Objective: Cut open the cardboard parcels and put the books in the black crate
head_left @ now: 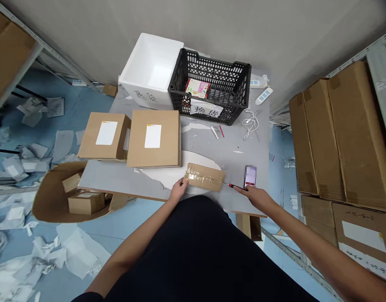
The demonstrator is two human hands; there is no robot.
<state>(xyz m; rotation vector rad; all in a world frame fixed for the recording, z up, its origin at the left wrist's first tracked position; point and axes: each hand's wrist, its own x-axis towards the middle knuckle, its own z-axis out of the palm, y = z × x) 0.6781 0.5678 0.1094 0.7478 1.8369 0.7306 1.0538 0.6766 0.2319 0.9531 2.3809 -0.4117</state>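
A small cardboard box [203, 178] with shiny clear tape lies near the front edge of the table. My left hand [178, 189] grips its left end, fingers closed on the corner. In my right hand [257, 198] is a thin-bladed tool [236, 187] with a black and red handle; whether it is a knife or a screwdriver I cannot tell. Its tip points left, close to the box's right end. Just beyond my right hand lies a phone [250, 175] with its screen lit. White paper [167, 175] is spread beneath and beside the small box.
Two labelled cartons [167, 155] stand on the table's left. Behind are a white foam bin [145, 63] and a black crate [208, 107] holding a small box. A white cable [250, 122] and power strip [264, 96] lie right. Stacked cartons [350, 138] flank the table; paper litters the floor.
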